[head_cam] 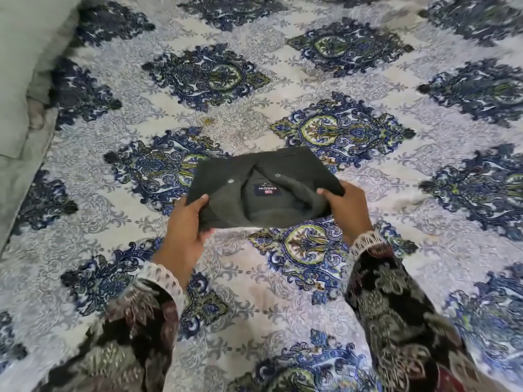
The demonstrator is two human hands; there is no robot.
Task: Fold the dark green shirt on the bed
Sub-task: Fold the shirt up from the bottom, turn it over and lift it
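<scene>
While the thumbs lie on top of the cloth, the other fingers (205, 234) curl under it, so most of them are hidden. The left hand (185, 230) pinches the near left corner of the dark green shirt (263, 182), and the right hand (346, 213) pinches the near right corner. Both hands are closed tight on the cloth. Patterned sleeves (396, 312) with pale lace cuffs cover the arms, and they are cut off at the bottom edge. The shirt is folded into a small, thick, neat block with the collar turned toward the person. A dark blue label (265, 190) sits inside the neck. It reads ARROW, upside down from here, with a tiny red patch next to the word; the smaller print is too blurry to read. Two little round buttons show by the collar. The shirt is in the middle of the bed (283, 292), on a white sheet with big blue and green flower shapes. A pale green pillow (25, 66) is partly cut off at the far left.
</scene>
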